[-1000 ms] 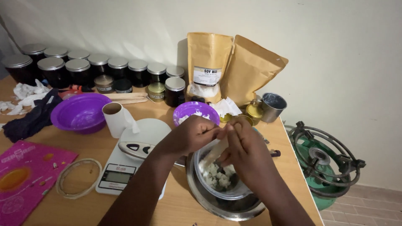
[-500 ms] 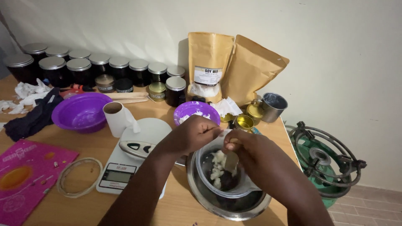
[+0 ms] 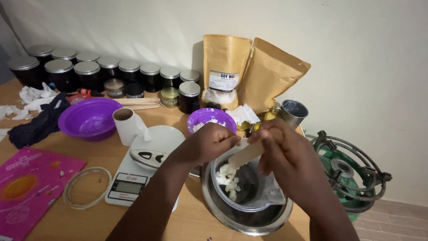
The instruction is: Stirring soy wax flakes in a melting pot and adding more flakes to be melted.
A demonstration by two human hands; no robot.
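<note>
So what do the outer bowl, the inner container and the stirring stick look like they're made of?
The outer bowl looks like polished metal, probably steel: grey with a shiny rim. The inner container seems clear glass or plastic, since the white chunks show through its wall. The stirring stick in the right hand looks like pale, matte wood.

My wooden tabletop [image 3: 187, 221] carries steel bowl [image 3: 223, 216], scale [image 3: 133, 178], purple bowls [image 3: 87, 118], dark jars [image 3: 89, 73], paper pouches [image 3: 249, 71].
</note>
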